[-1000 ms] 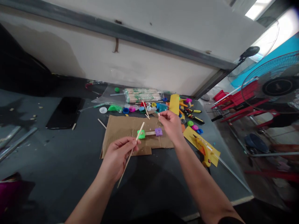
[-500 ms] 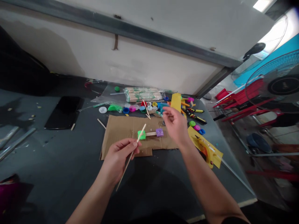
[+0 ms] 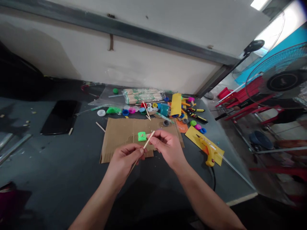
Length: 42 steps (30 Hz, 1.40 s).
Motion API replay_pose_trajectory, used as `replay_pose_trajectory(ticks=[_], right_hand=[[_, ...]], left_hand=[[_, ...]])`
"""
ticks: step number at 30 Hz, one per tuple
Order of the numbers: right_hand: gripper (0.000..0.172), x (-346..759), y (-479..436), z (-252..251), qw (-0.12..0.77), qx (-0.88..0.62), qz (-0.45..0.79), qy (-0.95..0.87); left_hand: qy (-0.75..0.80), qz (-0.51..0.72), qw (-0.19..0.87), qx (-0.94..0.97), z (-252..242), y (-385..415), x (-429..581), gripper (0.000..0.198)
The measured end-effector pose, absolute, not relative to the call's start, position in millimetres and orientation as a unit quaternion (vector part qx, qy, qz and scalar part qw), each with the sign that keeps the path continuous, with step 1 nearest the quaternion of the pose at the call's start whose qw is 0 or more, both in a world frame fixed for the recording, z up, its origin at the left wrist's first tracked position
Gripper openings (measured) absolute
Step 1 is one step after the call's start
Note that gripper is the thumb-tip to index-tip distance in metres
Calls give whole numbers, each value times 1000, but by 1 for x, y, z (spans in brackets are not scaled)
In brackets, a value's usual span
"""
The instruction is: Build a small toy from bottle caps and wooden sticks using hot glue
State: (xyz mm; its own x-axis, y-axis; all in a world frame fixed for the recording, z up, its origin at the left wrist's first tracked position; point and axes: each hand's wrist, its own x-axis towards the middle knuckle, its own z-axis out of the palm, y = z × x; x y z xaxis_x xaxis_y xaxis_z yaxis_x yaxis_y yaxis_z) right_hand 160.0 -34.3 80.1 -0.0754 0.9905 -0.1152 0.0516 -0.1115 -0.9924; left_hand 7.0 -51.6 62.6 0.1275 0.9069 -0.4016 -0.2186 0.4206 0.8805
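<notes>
**Slim wooden stick slanting between your two hands**

Closest to you, your left hand [image 3: 126, 159] is pinching a slim wooden stick [image 3: 148, 141] between thumb and fingers. Your right hand [image 3: 168, 148] is curling in at the stick's upper end, thumb and fingertips drawn close together; whether they are actually gripping it, I cannot tell. The stick is slanting over the near edge of a cardboard sheet [image 3: 117, 134]. It is looking light, stiff and dry, probably not slippery, yet thin enough to risk snapping under a hard bend; a gentle pinch near its middle, with the tip steadied, should be suiting it best. Just beyond your fingertips, a bright green plastic piece [image 3: 142, 136] is lying on the cardboard. Off to the right, a yellow hot-glue gun [image 3: 210, 156] is resting on a yellow card [image 3: 190, 134]. Farther away, coloured bottle caps [image 3: 125, 112] are lying scattered before a clear packet of wooden sticks [image 3: 144, 96].
</notes>
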Motion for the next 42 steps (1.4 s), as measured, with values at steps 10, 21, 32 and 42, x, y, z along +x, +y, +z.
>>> replay_pose_trajectory(ticks=[10,21,32,42], right_hand=[[25,293,-67,88,363,-772,147,-501],[43,383,-104,15,-30,-918,127,-374],[53,372,-103,40,-51,-927,86,-361],[23,282,-1,93,132,-733,87,-661]], left_hand=[[551,445,668,230,61,-47,4,23],[548,547,594,219,54,-33,-5,13],[528,585,581,203,57,-32,-13,12],[527,586,590,177,53,-29,-14,18]])
